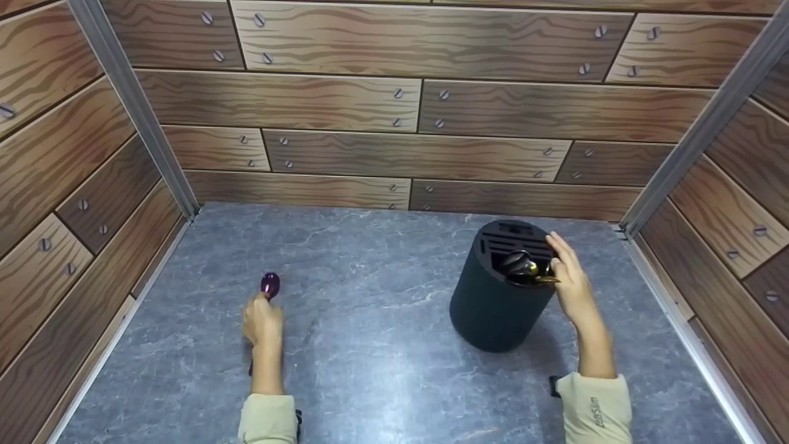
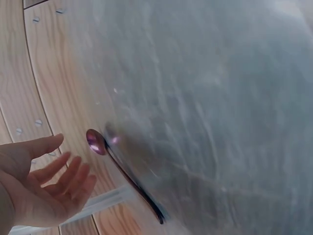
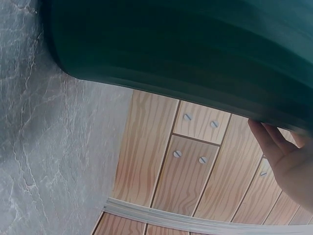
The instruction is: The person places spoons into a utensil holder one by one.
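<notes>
On the tabletop lies a shiny purple spoon (image 1: 270, 285), bowl pointing away. My left hand (image 1: 262, 320) hovers over its handle and hides much of it in the head view. From the left wrist, the left hand (image 2: 49, 183) shows loosely bent fingers, apart from the spoon (image 2: 132, 178). At the right stands a dark green cylindrical utensil holder (image 1: 502, 308) with a slotted top. My right hand (image 1: 573, 287) rests its fingers on the holder's right rim; the right wrist view shows fingertips against the holder's wall (image 3: 171, 54). Dark and gold utensils (image 1: 521, 265) sit in the holder's larger opening, beside that hand.
The grey marbled tabletop (image 1: 370, 296) is enclosed by wood-patterned panels at the back (image 1: 345, 105), left (image 1: 55, 185) and right (image 1: 739, 216). Metal corner posts (image 1: 142, 111) and edge strips (image 1: 684, 333) border it.
</notes>
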Motion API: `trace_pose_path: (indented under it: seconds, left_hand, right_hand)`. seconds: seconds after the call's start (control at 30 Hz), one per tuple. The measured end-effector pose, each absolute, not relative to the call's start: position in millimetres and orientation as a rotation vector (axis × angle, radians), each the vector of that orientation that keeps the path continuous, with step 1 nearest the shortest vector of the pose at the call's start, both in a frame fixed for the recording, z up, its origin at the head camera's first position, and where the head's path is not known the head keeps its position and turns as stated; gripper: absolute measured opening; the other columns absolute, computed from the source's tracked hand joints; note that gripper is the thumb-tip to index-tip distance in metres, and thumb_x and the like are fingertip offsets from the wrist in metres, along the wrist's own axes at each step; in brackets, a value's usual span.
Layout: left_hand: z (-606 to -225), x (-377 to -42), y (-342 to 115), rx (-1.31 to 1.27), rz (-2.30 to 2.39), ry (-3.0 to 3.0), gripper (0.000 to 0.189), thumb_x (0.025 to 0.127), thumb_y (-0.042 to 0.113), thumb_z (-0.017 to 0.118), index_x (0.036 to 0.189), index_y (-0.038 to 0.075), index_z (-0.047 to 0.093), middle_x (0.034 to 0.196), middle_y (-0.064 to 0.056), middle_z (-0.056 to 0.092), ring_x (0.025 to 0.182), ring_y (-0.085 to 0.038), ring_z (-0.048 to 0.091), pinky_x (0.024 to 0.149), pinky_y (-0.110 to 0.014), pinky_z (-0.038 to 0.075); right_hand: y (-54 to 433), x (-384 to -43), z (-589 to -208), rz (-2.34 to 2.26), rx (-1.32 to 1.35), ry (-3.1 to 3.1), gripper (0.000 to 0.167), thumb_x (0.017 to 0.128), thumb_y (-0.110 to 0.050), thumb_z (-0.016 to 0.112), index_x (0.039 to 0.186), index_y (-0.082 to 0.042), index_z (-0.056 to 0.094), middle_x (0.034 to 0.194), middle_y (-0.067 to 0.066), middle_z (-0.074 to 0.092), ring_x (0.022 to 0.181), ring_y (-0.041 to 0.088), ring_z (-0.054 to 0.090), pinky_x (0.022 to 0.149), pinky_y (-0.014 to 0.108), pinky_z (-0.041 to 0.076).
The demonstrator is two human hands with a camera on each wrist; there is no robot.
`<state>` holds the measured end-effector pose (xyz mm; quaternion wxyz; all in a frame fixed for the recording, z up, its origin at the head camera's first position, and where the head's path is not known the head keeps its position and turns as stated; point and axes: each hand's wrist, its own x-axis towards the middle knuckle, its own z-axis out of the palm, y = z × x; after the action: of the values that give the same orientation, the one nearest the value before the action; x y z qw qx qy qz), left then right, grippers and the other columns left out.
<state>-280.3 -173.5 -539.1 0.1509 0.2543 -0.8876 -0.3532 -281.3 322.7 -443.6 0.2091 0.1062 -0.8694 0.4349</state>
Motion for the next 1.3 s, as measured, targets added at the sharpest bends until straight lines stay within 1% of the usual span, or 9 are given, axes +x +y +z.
trace_pose_path:
  seconds: [0.1,0.23,0.43,0.7,0.8,1.0,1.1,1.23,1.3]
  left_hand:
    - [-540.5,-278.3,-177.3,0.784,-1.002,-2.634,0.025,0.082,-0.001,0.052,0.104,-0.01,0.056,0.101,-0.031,0.055,0.096,-0.047,0.052,0.076,-0.055,0.042]
    - [-544.1,-276.8,-182.2,0.797,-0.989,-2.737,0.022,0.082,0.0,0.053,0.099,-0.014,0.053,0.101,-0.034,0.054,0.097,-0.048,0.05,0.079,-0.054,0.042]
    - [-552.3,-277.2,-188.4,0.787,-0.977,-2.764,0.019,0.081,-0.001,0.052,0.093,-0.015,0.058,0.097,-0.034,0.056,0.095,-0.048,0.051,0.077,-0.055,0.043]
    - [-561.3,-283.6,-190.5,0.8,-0.931,-2.748,0.018,0.083,-0.003,0.048,0.093,-0.015,0.057,0.099,-0.034,0.054,0.097,-0.048,0.05,0.076,-0.056,0.044]
    - [-562.1,-284.9,-190.7,0.8,-0.911,-2.741,0.019,0.083,-0.002,0.049,0.094,-0.015,0.056,0.099,-0.034,0.054,0.098,-0.048,0.05,0.076,-0.055,0.044]
    - [-562.7,-287.5,-191.7,0.828,-0.912,-2.737,0.019,0.081,-0.001,0.054,0.094,-0.015,0.057,0.099,-0.035,0.055,0.095,-0.048,0.052,0.074,-0.055,0.045]
    - [-561.7,-288.8,-191.2,0.862,-0.928,-2.747,0.017,0.085,-0.003,0.048,0.093,-0.016,0.056,0.098,-0.036,0.056,0.093,-0.048,0.054,0.072,-0.054,0.046]
    - [-559.2,-289.9,-189.9,0.907,-0.949,-2.756,0.022,0.09,-0.004,0.037,0.094,-0.016,0.056,0.1,-0.037,0.056,0.091,-0.048,0.056,0.07,-0.053,0.047]
    - [-557.5,-289.7,-189.4,0.906,-0.955,-2.76,0.023,0.09,-0.004,0.036,0.095,-0.016,0.055,0.1,-0.036,0.056,0.092,-0.048,0.056,0.071,-0.053,0.047]
  right_hand:
    - [322.5,-281.6,-443.6,1.205,0.292,-2.423,0.04,0.098,-0.009,0.033,0.135,0.001,0.04,0.144,0.01,0.032,0.131,0.028,0.024,0.104,0.047,0.019]
    - [322.2,-281.4,-443.8,1.191,0.283,-2.423,0.04,0.098,-0.009,0.032,0.135,0.001,0.041,0.144,0.01,0.033,0.131,0.028,0.025,0.104,0.046,0.02]
    - [321.7,-281.1,-444.9,1.199,0.294,-2.42,0.039,0.098,-0.008,0.033,0.135,0.001,0.041,0.143,0.011,0.033,0.131,0.029,0.025,0.104,0.041,0.019]
    - [322.7,-280.7,-444.7,1.206,0.305,-2.413,0.039,0.098,-0.008,0.034,0.135,0.001,0.041,0.143,0.014,0.033,0.131,0.03,0.025,0.104,0.043,0.019]
    - [322.9,-280.6,-445.0,1.203,0.302,-2.415,0.039,0.098,-0.008,0.033,0.135,0.001,0.041,0.143,0.013,0.033,0.131,0.03,0.025,0.104,0.044,0.019]
    - [322.9,-280.7,-445.8,1.207,0.311,-2.4,0.039,0.098,-0.008,0.034,0.134,0.001,0.042,0.143,0.011,0.033,0.131,0.029,0.025,0.105,0.042,0.019]
    - [322.9,-281.2,-446.0,1.212,0.306,-2.406,0.039,0.098,-0.008,0.033,0.135,0.001,0.041,0.144,0.012,0.032,0.131,0.029,0.025,0.105,0.045,0.019]
    - [322.7,-281.1,-445.1,1.21,0.295,-2.42,0.04,0.098,-0.008,0.032,0.135,0.002,0.04,0.144,0.011,0.032,0.131,0.03,0.025,0.104,0.046,0.019]
    - [322.3,-281.0,-444.4,1.211,0.294,-2.42,0.04,0.098,-0.008,0.032,0.135,0.002,0.04,0.144,0.011,0.032,0.131,0.03,0.025,0.104,0.045,0.019]
